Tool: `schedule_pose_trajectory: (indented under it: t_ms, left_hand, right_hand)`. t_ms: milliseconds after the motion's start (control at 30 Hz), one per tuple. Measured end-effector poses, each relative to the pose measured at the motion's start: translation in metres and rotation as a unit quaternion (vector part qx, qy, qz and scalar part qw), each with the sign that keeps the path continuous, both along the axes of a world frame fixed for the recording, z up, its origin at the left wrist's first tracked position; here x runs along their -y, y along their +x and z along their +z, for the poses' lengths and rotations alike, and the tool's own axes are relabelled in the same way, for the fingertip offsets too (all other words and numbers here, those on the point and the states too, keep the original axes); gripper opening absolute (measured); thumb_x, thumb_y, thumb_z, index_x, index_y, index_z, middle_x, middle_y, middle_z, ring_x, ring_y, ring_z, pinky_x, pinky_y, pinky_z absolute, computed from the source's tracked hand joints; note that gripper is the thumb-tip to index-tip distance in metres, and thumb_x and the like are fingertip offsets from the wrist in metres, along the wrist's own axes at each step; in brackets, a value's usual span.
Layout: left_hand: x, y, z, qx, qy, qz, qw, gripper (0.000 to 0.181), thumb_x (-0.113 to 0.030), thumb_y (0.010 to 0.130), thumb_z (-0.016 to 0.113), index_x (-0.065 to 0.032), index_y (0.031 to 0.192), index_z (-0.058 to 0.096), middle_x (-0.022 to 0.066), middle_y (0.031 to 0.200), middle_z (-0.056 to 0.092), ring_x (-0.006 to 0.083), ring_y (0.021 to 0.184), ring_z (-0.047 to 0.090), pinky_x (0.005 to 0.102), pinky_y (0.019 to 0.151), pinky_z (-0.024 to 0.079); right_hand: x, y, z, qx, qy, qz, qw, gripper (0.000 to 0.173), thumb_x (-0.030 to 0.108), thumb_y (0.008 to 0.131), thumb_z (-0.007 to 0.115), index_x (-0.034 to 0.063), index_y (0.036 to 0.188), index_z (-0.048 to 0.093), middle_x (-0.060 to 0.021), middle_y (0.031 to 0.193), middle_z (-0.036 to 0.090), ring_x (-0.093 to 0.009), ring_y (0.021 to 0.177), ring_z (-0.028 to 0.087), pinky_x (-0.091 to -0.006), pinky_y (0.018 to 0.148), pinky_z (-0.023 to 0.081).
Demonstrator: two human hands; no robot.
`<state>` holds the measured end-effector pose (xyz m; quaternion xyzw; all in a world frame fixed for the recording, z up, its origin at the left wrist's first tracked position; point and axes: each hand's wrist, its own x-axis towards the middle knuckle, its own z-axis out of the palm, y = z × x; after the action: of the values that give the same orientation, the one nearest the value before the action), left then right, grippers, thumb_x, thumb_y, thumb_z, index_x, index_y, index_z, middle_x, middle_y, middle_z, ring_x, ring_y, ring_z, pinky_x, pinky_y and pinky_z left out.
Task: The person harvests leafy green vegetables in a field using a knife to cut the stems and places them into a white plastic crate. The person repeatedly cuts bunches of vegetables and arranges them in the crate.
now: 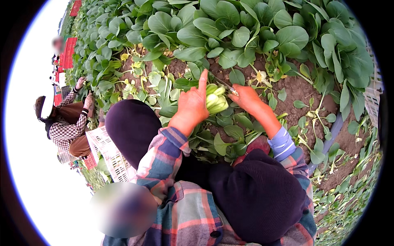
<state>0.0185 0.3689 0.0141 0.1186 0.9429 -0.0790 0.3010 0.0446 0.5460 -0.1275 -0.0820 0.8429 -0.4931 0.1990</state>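
My left hand grips a head of bok choy, its pale green stalk bases facing right and its leaves to the left. The index finger of that hand points up, off the stalks. In my right hand is a knife; its thin blade slants up and left, just above the stalk bases. The fingers partly hide the handle. Below both hands, cut leaves and loose bok choy lie on the soil between my knees.
Dense standing bok choy fills the ground ahead. A white plastic crate stands at left, beyond my dark-clad knee; another crate is at far right. A grey pipe crosses the soil. A co-worker crouches at left; red crates lie beyond.
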Motion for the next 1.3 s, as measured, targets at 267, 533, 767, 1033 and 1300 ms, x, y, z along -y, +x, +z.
schedule_pose_trajectory:
  t_ms: [267, 533, 767, 1033, 1300]
  left_hand:
    - [0.027, 0.009, -0.031, 0.044, -0.121, 0.019, 0.992, 0.075, -0.019, 0.065, 0.074, 0.0046, 0.126, 0.036, 0.0157, 0.100, 0.066, 0.0292, 0.092, 0.067, 0.0396, 0.083, 0.048]
    - [0.022, 0.029, -0.034, 0.041, -0.152, -0.036, 0.987, 0.061, -0.017, 0.064, 0.075, -0.0014, 0.115, 0.045, 0.0124, 0.098, 0.065, 0.0265, 0.091, 0.066, 0.0376, 0.081, 0.048]
    - [0.027, 0.028, -0.031, 0.057, -0.118, -0.049, 0.990, 0.064, -0.016, 0.061, 0.075, 0.0004, 0.114, 0.045, 0.0148, 0.096, 0.065, 0.0301, 0.091, 0.066, 0.0394, 0.080, 0.049]
    - [0.002, 0.042, 0.014, 0.089, 0.042, -0.043, 0.994, 0.087, -0.011, 0.062, 0.074, -0.0007, 0.137, 0.029, 0.0182, 0.097, 0.064, 0.0336, 0.093, 0.064, 0.0439, 0.084, 0.048]
    - [0.008, 0.018, 0.080, 0.192, 0.467, 0.182, 0.844, 0.114, -0.009, 0.056, 0.086, -0.0063, 0.150, 0.021, 0.0094, 0.120, 0.061, 0.0191, 0.108, 0.057, 0.0310, 0.096, 0.043]
  right_hand:
    - [0.005, 0.000, -0.004, 0.029, 0.035, 0.102, 0.994, 0.028, 0.023, 0.085, 0.065, -0.0001, 0.099, 0.057, -0.0241, 0.089, 0.064, -0.043, 0.087, 0.062, -0.0508, 0.076, 0.049]
    - [0.002, -0.009, 0.008, 0.013, 0.034, 0.050, 0.998, 0.028, 0.026, 0.085, 0.065, 0.0015, 0.098, 0.061, -0.0219, 0.088, 0.065, -0.042, 0.086, 0.062, -0.0502, 0.075, 0.050]
    - [0.000, -0.009, 0.001, 0.057, 0.074, 0.202, 0.975, 0.024, 0.023, 0.083, 0.066, 0.0027, 0.095, 0.063, -0.0217, 0.089, 0.066, -0.041, 0.088, 0.063, -0.0489, 0.077, 0.050]
    - [-0.050, 0.052, 0.006, 0.105, -0.068, -0.041, 0.991, 0.026, 0.027, 0.085, 0.067, 0.0037, 0.093, 0.057, -0.0157, 0.076, 0.060, -0.032, 0.067, 0.057, -0.0411, 0.066, 0.046]
    - [-0.027, 0.071, 0.039, 0.089, -0.418, -0.242, 0.871, 0.031, 0.028, 0.092, 0.065, 0.0022, 0.107, 0.058, 0.0046, 0.072, 0.047, -0.003, 0.057, 0.038, -0.0194, 0.051, 0.034]
